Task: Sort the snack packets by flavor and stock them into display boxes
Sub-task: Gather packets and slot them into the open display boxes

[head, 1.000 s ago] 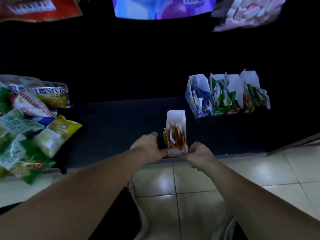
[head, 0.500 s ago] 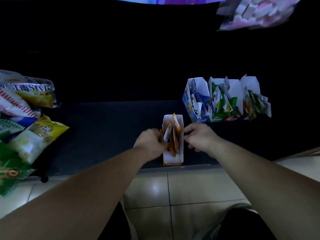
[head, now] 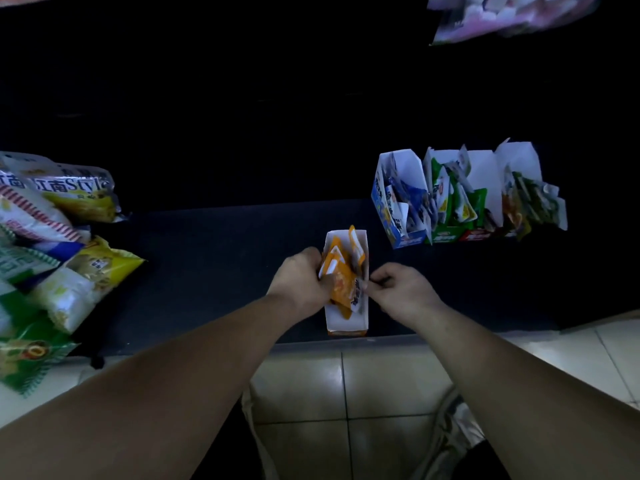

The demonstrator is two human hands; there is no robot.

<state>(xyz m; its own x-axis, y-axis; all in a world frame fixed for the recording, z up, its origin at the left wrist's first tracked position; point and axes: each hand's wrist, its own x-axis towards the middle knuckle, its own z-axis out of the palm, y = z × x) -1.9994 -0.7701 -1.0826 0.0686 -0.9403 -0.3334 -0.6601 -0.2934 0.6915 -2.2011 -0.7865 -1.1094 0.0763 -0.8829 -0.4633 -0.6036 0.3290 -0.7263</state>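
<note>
A white display box with an orange front (head: 346,323) stands near the front edge of the dark shelf (head: 214,271). Several orange snack packets (head: 341,282) stick up out of it. My left hand (head: 299,284) grips the packets from the left side of the box. My right hand (head: 401,292) is on the right side, its fingertips pinching the box's right wall and a packet edge there. Further back on the right stand a blue box (head: 398,199), a green box (head: 450,199) and a third box (head: 526,192), all filled with packets.
A pile of large snack bags (head: 52,258) lies at the left end of the shelf and hangs over its edge. Pale floor tiles (head: 346,386) run below the shelf front. More packaged goods (head: 512,15) hang at the top right.
The orange box has moved back from the shelf's very front edge. Both hands went from its front end to its sides, and the packets now stand higher and more tilted in the box.
</note>
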